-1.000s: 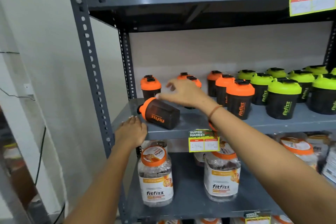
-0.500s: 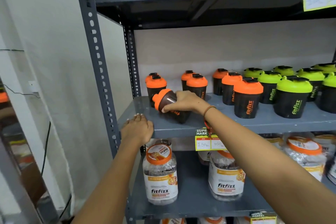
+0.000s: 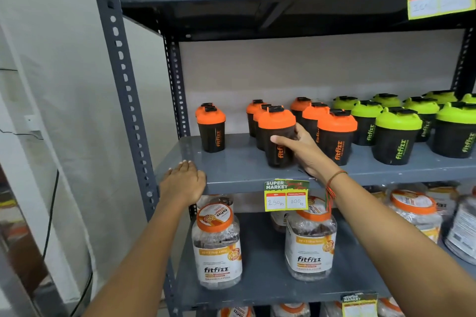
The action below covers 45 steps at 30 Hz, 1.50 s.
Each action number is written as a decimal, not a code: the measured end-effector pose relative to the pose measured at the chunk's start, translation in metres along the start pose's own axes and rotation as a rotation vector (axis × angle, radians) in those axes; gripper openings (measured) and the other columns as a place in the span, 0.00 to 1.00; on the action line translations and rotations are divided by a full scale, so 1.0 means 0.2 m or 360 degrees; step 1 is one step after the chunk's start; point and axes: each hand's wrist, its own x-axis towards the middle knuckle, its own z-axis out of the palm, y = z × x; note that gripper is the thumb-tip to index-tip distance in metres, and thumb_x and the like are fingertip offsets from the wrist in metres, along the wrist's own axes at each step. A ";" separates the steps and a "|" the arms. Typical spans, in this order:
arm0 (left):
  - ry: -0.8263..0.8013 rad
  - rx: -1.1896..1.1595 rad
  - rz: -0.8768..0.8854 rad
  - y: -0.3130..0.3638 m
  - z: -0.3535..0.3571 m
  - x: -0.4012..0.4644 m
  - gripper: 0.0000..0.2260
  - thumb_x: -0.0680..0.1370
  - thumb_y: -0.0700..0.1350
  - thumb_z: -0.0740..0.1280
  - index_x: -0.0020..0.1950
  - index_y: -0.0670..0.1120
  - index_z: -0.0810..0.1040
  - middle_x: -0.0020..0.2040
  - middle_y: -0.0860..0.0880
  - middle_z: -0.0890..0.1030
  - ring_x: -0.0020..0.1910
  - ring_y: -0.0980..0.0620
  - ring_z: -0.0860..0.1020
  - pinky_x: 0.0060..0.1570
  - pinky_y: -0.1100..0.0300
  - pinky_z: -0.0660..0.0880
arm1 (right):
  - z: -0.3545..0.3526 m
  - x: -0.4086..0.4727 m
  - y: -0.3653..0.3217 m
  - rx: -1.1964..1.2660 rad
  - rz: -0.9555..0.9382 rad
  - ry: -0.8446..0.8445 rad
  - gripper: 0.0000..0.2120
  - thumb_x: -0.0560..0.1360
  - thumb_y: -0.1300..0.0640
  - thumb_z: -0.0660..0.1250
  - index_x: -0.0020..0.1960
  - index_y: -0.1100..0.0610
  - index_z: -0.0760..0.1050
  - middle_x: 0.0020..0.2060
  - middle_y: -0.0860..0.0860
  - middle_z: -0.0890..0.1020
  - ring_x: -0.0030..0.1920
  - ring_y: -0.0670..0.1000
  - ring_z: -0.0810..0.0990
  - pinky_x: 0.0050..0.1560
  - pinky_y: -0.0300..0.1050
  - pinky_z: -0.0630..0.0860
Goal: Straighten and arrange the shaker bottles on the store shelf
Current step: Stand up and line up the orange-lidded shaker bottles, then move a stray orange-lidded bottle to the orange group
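Since the earlier frames, the shaker bottle that lay on its side at the shelf's front had been lifted upright, and it stood now at the head of the middle orange column, its base on the shelf or just about to meet it.

Seen from the head camera, the right hand was wrapped round the bottle's dark body from its right side, thumb across the front near the lettering, the other fingers curled behind and hidden; it grasped the bottle firmly, probably to square the logo forward and line it up with the bottles behind. Left of the held bottle, across a bare gap, stood a pair of orange-lidded bottles; right of it, close beside, another orange column, then the green-lidded bottles. The left hand lay flat on the shelf's front edge, well left of and below the held bottle, fingers extended and grasping nothing, seemingly for balance. A price tag hung from the edge just below the held bottle.
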 end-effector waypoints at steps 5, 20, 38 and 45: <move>-0.0002 0.0006 0.0005 0.00 0.01 0.01 0.26 0.82 0.52 0.45 0.77 0.40 0.58 0.78 0.41 0.60 0.76 0.46 0.60 0.75 0.49 0.57 | -0.05 -0.03 0.02 -0.0092 0.0060 -0.0184 0.28 0.69 0.59 0.78 0.65 0.47 0.71 0.63 0.51 0.81 0.65 0.50 0.78 0.67 0.50 0.74; 0.0279 -0.0511 -0.0234 0.08 -0.03 -0.01 0.21 0.82 0.54 0.48 0.63 0.43 0.73 0.58 0.38 0.79 0.54 0.40 0.78 0.57 0.43 0.75 | -0.19 -0.18 -0.17 -0.0353 -0.0115 0.0238 0.41 0.62 0.35 0.75 0.72 0.44 0.68 0.67 0.48 0.74 0.66 0.48 0.75 0.67 0.51 0.73; 0.0561 -0.1294 0.1173 1.86 -0.14 -0.26 0.22 0.82 0.48 0.52 0.74 0.43 0.67 0.74 0.45 0.69 0.74 0.50 0.65 0.73 0.59 0.56 | -1.09 -0.41 -0.54 -0.0655 -0.0595 0.1103 0.07 0.74 0.64 0.72 0.52 0.56 0.80 0.40 0.50 0.81 0.38 0.39 0.78 0.44 0.33 0.74; 0.0464 -0.1176 0.1331 2.45 0.00 -0.29 0.21 0.82 0.46 0.54 0.74 0.41 0.68 0.73 0.43 0.69 0.74 0.49 0.66 0.73 0.58 0.56 | -1.71 -0.43 -0.52 -0.0844 -0.0622 0.1338 0.07 0.73 0.60 0.71 0.50 0.52 0.80 0.40 0.51 0.82 0.42 0.47 0.79 0.48 0.41 0.77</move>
